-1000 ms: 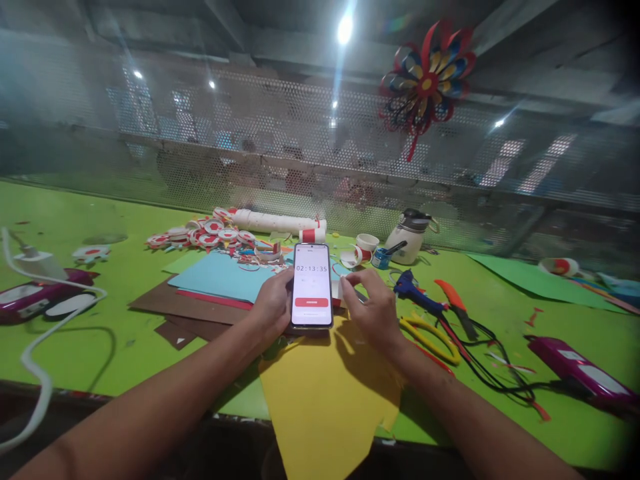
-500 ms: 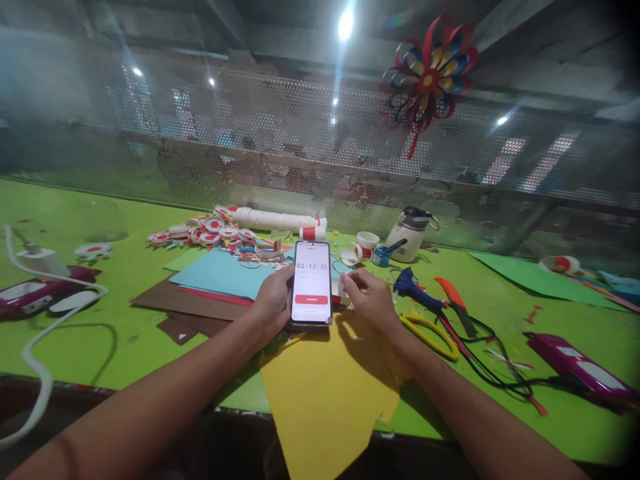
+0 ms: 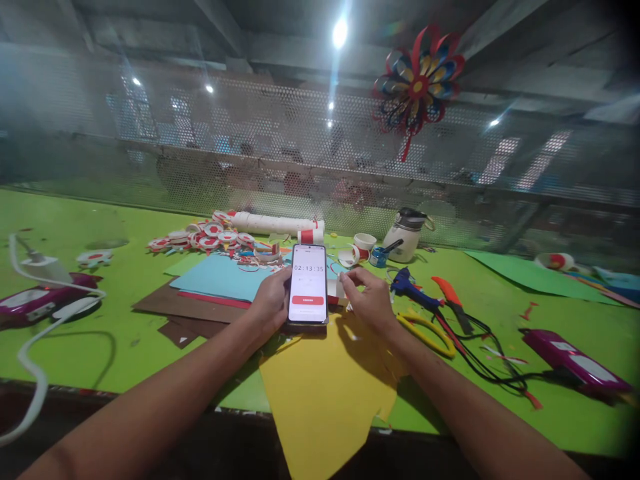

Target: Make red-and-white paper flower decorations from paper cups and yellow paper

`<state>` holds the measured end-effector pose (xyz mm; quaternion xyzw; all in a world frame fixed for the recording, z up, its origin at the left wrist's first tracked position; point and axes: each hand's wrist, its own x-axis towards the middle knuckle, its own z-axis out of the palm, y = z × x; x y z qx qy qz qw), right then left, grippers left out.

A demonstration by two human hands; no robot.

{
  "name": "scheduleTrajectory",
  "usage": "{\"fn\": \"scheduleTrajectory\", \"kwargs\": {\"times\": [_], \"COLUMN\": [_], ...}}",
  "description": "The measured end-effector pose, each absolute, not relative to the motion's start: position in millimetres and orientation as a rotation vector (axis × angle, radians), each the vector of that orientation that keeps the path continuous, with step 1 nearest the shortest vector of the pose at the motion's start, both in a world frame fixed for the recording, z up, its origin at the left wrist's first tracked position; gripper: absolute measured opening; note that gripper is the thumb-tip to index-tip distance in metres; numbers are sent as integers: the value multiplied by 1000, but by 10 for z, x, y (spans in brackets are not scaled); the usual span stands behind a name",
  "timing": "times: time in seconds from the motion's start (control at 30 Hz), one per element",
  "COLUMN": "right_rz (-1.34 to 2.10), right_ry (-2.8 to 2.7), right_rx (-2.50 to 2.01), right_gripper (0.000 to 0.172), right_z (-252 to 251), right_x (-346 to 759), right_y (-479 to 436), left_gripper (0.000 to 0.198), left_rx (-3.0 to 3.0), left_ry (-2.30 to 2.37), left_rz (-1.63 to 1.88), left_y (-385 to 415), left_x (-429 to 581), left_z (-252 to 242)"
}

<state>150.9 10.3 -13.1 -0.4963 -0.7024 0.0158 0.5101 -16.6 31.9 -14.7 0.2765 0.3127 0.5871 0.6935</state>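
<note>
A lit smartphone [image 3: 308,283] showing 02:13:35 and a red bar stands tilted at the middle, its lower edge over a yellow sheet [image 3: 320,393]. My left hand [image 3: 273,299] is closed around its left side, with the fingertips hidden behind it. To the right of the phone, apart from its edge, my right hand [image 3: 370,297] has thumb and fingers pinched together. Close to those fingertips is a white piece [image 3: 334,288] partly behind the phone; whether they grip it, I cannot tell. Light blue sheets [image 3: 215,280] lie left of the phone over brown sheets [image 3: 165,307].
Right lie a blue glue gun [image 3: 415,290], an orange-handled cutter [image 3: 450,300], yellow-handled scissors [image 3: 427,335] and a purple power strip [image 3: 575,360] with cables. Behind are red-and-white paper pieces [image 3: 207,235], a white tube [image 3: 275,223], paper cups [image 3: 365,243] and a jug [image 3: 405,237]. A mesh screen [image 3: 280,147] backs the table.
The camera view has shifted slightly, so the scene sits a little lower and further left. Both hands and the phone keep their places, and the displayed time is unchanged.
</note>
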Motion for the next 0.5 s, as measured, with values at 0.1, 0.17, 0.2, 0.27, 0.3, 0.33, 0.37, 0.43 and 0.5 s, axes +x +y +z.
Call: {"fn": "scheduleTrajectory", "kwargs": {"times": [0.1, 0.17, 0.2, 0.27, 0.3, 0.33, 0.37, 0.43, 0.5], "right_rz": [37, 39, 42, 50, 55, 59, 63, 70, 78], "right_ry": [-1693, -1694, -1695, -1698, -1699, -1701, -1702, -1702, -1701], "right_rx": [-1194, -1196, -1197, -1199, -1200, -1201, -1202, -1202, -1200], "right_gripper": [22, 22, 22, 21, 21, 21, 21, 21, 21], "right_z": [-132, -130, -129, -129, -130, -130, -131, -129, -125], "right_x": [1517, 1519, 1519, 1517, 1515, 1514, 1512, 1511, 1512], "right_y": [109, 107, 105, 101, 100, 99, 99, 99, 101], "left_gripper": [16, 16, 17, 18, 18, 19, 18, 18, 17], "left_rx": [615, 622, 628, 641, 648, 654, 658, 659, 653], "left_ry": [700, 697, 694, 685, 679, 675, 673, 676, 680], "left_rz": [1310, 1311, 1312, 1313, 1314, 1315, 1316, 1317, 1317], "left_y": [309, 313, 317, 324, 326, 327, 327, 324, 324], "left_x": [-164, -163, -162, -162, -162, -163, -164, -167, -170], "left_z": [-136, -137, -140, -146, -149, -151, -152, -151, -149]}}
